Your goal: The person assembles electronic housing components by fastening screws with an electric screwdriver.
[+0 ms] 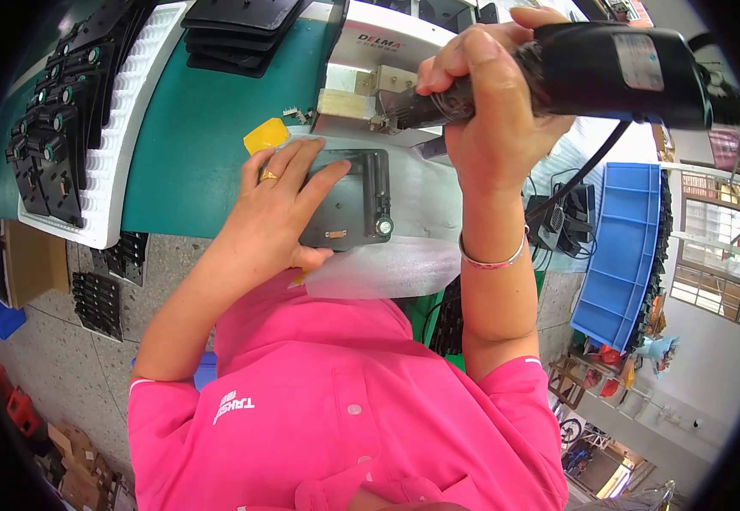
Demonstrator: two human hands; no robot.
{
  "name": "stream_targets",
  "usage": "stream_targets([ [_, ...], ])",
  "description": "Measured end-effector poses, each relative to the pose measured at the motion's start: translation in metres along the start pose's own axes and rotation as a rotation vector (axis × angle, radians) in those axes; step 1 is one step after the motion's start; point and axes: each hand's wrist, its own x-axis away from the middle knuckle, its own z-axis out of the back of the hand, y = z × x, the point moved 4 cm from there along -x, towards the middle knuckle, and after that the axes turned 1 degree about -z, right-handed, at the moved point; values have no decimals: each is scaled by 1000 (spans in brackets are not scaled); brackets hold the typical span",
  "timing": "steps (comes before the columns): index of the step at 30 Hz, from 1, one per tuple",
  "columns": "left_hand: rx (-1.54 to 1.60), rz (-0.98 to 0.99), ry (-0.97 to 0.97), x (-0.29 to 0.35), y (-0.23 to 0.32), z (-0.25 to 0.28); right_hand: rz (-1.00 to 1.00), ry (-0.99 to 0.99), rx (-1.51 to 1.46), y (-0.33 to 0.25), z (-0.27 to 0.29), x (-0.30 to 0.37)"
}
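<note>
My left hand [280, 200] lies over the left part of a black plastic panel [336, 209]. Its fingers reach across the top and far edge, and the thumb is at the near edge, holding the panel down. A round, silvery-green part and a small tan connector sit on the panel's near side. Raised up at the right, my right hand [498, 102] is wrapped round a corded black electric screwdriver [591, 72]. The tool lies nearly level, its front end toward a white screw feeder [378, 51]; its tip is hard to make out.
Translucent foam sheet [387, 268] lies under the panel and hangs over the green table's [182, 153] front edge. A yellow piece [266, 134] and small loose parts are beside the feeder. At left, a white foam tray [131, 128] holds several black panels. A blue crate [617, 255] stands right.
</note>
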Motion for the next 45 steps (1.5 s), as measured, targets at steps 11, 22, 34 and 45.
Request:
stream_targets([
  [11,54,-31,1,7,-2,-2,115,-177,-163,-14,53,58],
  [22,-15,-334,423,5,34,-32,81,-81,-137,-2,60,76],
  [34,-74,-305,431,2,33,-42,69,-87,-121,9,58,77],
  [45,-18,-298,413,1,30,-44,154,-194,-12,13,44,80],
])
